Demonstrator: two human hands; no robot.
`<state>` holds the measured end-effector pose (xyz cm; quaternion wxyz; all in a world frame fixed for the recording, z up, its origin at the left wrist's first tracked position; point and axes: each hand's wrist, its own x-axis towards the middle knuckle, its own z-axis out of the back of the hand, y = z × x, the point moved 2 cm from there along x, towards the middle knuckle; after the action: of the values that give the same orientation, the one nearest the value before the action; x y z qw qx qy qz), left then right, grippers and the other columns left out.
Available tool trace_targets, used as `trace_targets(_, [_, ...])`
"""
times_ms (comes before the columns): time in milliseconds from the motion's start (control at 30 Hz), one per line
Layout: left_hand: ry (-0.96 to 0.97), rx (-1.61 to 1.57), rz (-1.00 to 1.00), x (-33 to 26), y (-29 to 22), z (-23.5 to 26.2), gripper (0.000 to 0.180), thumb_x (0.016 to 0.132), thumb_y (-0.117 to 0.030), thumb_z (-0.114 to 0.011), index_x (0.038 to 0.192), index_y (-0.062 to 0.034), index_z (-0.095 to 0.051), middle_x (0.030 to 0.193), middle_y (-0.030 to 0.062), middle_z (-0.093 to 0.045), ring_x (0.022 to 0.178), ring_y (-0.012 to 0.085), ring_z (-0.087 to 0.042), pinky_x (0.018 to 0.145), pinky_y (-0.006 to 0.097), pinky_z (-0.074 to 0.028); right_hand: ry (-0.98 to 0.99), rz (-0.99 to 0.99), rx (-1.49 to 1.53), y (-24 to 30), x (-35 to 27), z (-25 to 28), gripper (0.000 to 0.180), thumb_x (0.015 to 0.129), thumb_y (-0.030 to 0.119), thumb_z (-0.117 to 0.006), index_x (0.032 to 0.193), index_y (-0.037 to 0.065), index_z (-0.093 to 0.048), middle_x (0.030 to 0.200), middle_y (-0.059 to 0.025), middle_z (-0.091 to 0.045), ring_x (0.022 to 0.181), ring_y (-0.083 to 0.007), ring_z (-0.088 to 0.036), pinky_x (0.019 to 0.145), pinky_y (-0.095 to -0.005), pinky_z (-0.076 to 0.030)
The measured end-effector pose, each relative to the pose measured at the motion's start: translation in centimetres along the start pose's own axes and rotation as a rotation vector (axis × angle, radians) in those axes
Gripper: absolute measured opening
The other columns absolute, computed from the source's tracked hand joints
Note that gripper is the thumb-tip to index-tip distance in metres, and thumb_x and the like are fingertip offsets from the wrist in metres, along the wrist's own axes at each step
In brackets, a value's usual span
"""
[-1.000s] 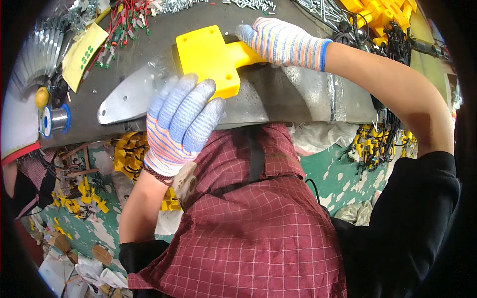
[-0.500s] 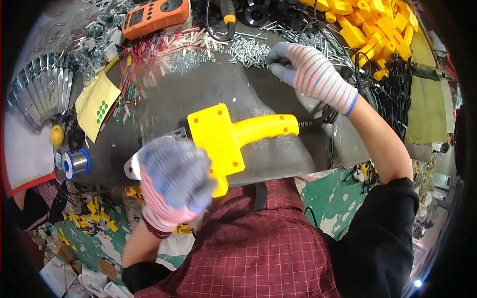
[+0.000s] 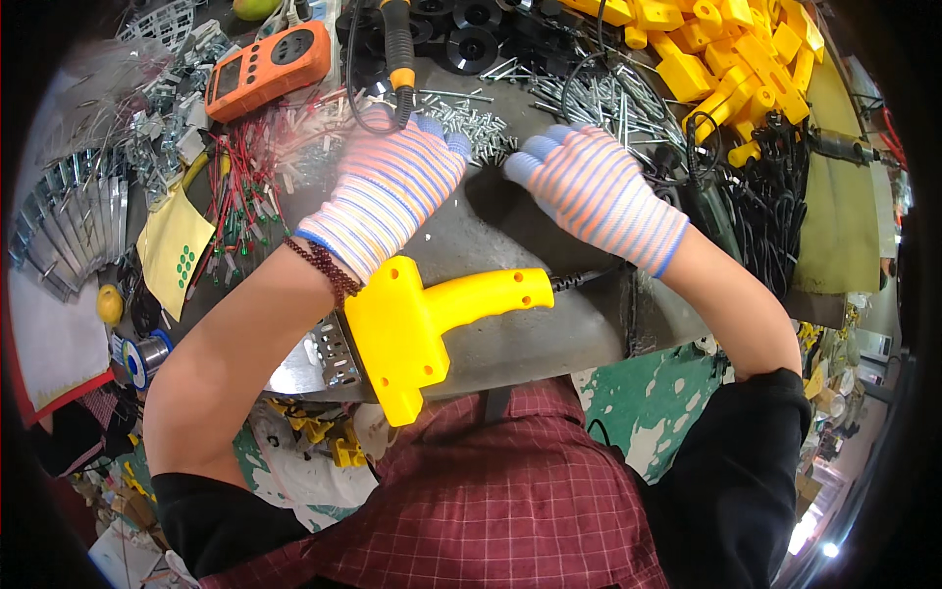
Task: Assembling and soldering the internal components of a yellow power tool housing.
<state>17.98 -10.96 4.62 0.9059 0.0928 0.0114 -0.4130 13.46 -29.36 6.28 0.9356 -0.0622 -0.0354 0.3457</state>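
My left hand (image 3: 392,191), in a striped knit glove, reaches over the near side of a pile of small silver screws (image 3: 481,130). Its fingers curl downward, and what lies under them is hidden. My right hand (image 3: 603,196), gloved alike, is right of the same pile with its bent fingers drawn together; anything in them cannot be made out. Nearer me lies a yellow plastic tool housing (image 3: 402,339) with a handle, screw holes and a black cord. A perforated metal plate (image 3: 334,348) projects from its left side, partly under my left forearm. Neither hand grips the housing.
Behind my left hand stands a soldering iron (image 3: 397,49) in a holder loop. An orange meter (image 3: 270,69) lies far left, above red-wired lights (image 3: 240,187). Long screws (image 3: 613,108), black discs (image 3: 471,49) and yellow housings (image 3: 731,74) fill the far side. A solder spool (image 3: 147,355) sits left.
My left hand has left the metal plate and moved forward to the screws. The housing has shifted slightly left and toward me. My right hand has come a little nearer.
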Motion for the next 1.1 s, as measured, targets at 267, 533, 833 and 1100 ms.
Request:
trace_targets(267, [-0.127, -0.084, 0.113, -0.4, 0.3, -0.6, 0.020, 0.094, -0.016, -0.050, 0.104, -0.0090, -0.066, 0.094, 0.0120, -0.070, 0.091, 0.0297, -0.070, 0.074, 0.042, -0.055, 0.153, -0.084, 0.164, 0.1, 1.7, -0.1, 0.019, 0.078, 0.014, -0.064, 0.094, 0.003, -0.066, 0.086, -0.0175, -0.068, 0.086, -0.0371, -0.067, 0.076, -0.0457, -0.055])
trace_targets(533, [-0.075, -0.265, 0.065, -1.9, 2.2, -1.8, 0.020, 0.090, -0.010, -0.055, 0.107, -0.0088, -0.066, 0.101, 0.0140, -0.069, 0.094, 0.0299, -0.068, 0.082, 0.042, -0.053, -0.063, -0.575, 0.923, -4.3, -2.0, -1.7, 0.026, 0.085, 0.023, -0.072, 0.100, 0.002, -0.071, 0.086, -0.0169, -0.071, 0.080, -0.0289, -0.070, 0.075, -0.0355, -0.055])
trace_targets(833, [-0.196, 0.028, -0.124, -1.3, 0.3, -1.1, 0.020, 0.083, -0.016, -0.060, 0.101, -0.0092, -0.066, 0.096, 0.0118, -0.067, 0.097, 0.0297, -0.065, 0.075, 0.041, -0.056, -0.069, -0.054, 0.379, -3.3, 0.6, -2.2, 0.019, 0.080, 0.013, -0.069, 0.098, 0.009, -0.070, 0.092, -0.0120, -0.069, 0.091, -0.0351, -0.065, 0.083, -0.0427, -0.053])
trace_targets(1100, [0.019, -0.052, -0.052, -0.3, 0.4, -0.3, 0.019, 0.088, -0.010, -0.057, 0.104, -0.0060, -0.066, 0.098, 0.0143, -0.070, 0.096, 0.0327, -0.068, 0.078, 0.043, -0.057, -0.038, -0.207, 0.531, -1.3, -0.3, -1.4, 0.020, 0.078, 0.013, -0.068, 0.097, 0.007, -0.068, 0.088, -0.0133, -0.068, 0.083, -0.0318, -0.067, 0.076, -0.0397, -0.054])
